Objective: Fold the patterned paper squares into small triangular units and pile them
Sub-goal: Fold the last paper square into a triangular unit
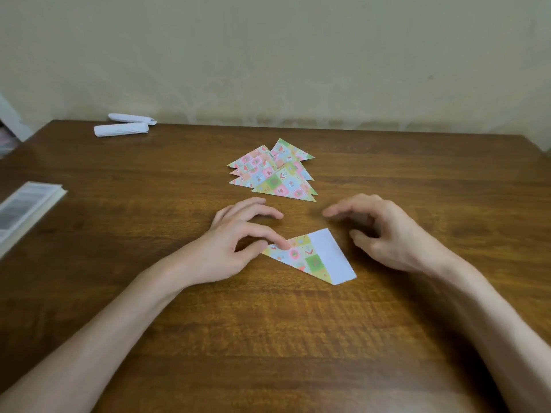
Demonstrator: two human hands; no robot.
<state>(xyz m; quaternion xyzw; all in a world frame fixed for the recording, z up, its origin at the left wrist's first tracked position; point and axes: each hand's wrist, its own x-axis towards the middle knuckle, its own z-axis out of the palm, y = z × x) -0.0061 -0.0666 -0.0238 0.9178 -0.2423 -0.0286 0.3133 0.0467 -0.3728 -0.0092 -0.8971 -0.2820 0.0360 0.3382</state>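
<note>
Left hand (235,245) spread, forefinger pressing the folded paper (310,254) flat on the counter (119,234); right hand (384,234) loosely curled just beside, empty.

Open path across table (432,180) right side — triangle pile (277,177) blocks centre, white rolls (120,129) far-left corner.

One half-folded patterned paper (310,257); about seven folded triangles (280,186), overlapping, so the count is not sure; two white paper rolls (121,129); one flat clear box (26,207).
</note>
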